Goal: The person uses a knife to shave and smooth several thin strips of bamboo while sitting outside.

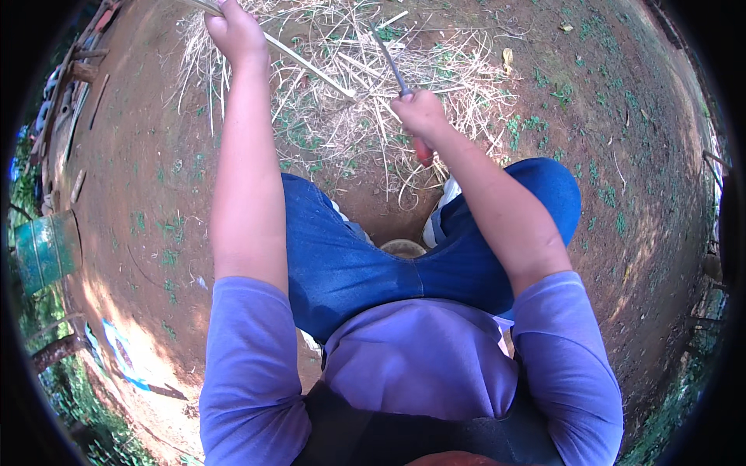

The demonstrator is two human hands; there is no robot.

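Head view: hands, L (235, 33) grips pale strip (311, 66), R (420, 113) knife (388, 58).

The long stick (307, 64) is pale straw-yellow; the knife (400, 81) has a dull grey blade and what seems a red handle, mostly hidden; the dry strips (350, 116) heaped on the ground are bleached tan; the ground (155, 194) is reddish brown, flecked with green; the trousers (350, 264) are deep blue; the shirt (420, 357) is lilac; the drum (47, 250) is green.
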